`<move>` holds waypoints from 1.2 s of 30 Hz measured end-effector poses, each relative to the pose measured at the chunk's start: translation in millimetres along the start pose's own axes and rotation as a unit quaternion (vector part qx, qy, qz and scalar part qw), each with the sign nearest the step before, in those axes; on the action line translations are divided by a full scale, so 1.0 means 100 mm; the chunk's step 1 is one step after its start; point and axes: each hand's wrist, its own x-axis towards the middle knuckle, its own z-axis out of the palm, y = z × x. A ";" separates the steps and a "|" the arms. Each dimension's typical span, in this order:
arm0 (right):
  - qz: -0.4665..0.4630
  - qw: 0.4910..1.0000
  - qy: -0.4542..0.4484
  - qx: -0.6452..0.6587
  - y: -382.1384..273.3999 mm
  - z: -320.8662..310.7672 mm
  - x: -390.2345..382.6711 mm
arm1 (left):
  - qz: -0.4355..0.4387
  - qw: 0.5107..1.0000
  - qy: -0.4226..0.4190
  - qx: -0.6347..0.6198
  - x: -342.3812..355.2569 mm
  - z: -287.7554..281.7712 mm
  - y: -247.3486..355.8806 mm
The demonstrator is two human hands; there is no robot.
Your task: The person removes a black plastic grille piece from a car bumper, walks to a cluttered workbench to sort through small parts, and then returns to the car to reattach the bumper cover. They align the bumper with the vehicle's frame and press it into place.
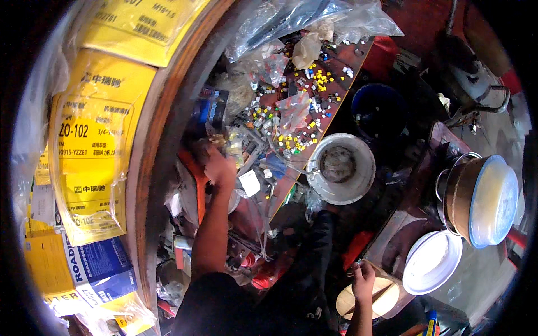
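My left hand reaches out over the cluttered bench, beside a clear plastic bag with yellowish bits in it. Its fingers are smeared and partly hidden, so I cannot tell whether they grip the bag. Just past it lies a dark blue box. Lower right, my right hand is closed in a pinch above a round wooden lid; what sits between the fingertips is too small to make out. Many small yellow, white, blue and black plastic connectors are strewn across the reddish bench top.
Yellow boxes fill a shelf at left, behind a wooden edge. A metal basin and a dark blue bucket stand right of the bench. A white bowl and stacked covered pots sit farther right.
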 end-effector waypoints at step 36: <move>0.039 0.996 0.024 0.079 0.07 0.04 0.25 | 0.375 0.925 -0.007 -0.057 1.45 0.45 2.43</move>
